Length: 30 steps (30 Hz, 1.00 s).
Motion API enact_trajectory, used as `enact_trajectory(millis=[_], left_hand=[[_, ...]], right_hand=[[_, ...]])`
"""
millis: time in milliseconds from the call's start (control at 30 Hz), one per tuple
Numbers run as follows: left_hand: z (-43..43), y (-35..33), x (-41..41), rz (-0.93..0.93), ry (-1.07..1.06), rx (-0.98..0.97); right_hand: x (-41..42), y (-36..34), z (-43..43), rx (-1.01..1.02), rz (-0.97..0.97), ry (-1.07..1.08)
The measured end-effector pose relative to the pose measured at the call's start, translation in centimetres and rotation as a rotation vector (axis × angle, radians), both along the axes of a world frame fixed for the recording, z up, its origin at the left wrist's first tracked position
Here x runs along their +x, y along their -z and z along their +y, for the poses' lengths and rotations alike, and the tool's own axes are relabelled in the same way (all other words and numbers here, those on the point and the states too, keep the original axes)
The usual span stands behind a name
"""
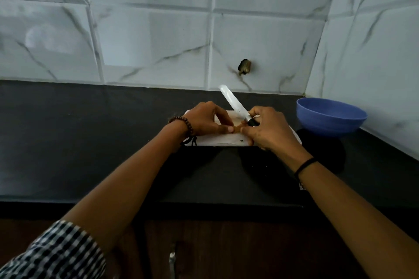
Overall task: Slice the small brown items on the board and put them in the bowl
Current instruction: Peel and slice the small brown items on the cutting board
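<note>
The left grip (204, 120) and right grip (269, 129) hide most of the white board (217, 141), so only a sliver of one small brown item (237, 128) shows mid-board, pinched by the left while the right clasps a knife (233, 103) above it, a blue bowl (331, 120) standing right of the board.

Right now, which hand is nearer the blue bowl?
Right. The right hand, gripping the knife, is over the board's right end, just left of the blue bowl; the left hand, pinching a small brown item, is farther left.

Black counter (90, 133): white board (217, 141), blue bowl (328, 125).
</note>
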<state>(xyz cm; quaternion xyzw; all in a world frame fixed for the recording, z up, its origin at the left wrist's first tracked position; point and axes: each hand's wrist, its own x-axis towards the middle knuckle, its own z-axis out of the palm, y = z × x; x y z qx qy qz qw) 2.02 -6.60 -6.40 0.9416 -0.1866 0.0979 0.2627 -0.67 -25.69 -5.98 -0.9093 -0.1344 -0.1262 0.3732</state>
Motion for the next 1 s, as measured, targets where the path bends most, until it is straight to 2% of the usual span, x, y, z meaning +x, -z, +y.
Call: enact_trajectory(millis=[267, 500, 1000], left_hand=[[0.3, -0.5, -0.5, 0.064, 0.041, -0.030], [-0.3, -0.6, -1.0, 0.047, 0.003, -0.047], [-1.6, -0.7, -1.2, 0.029, -0.053, -0.117]], right_hand=[[0.3, -0.2, -0.4, 0.088, 0.039, 0.042], [0.0, -0.2, -0.3, 0.153, 0.099, 0.026], [0.8, 0.0, -0.4, 0.175, 0.086, 0.082]])
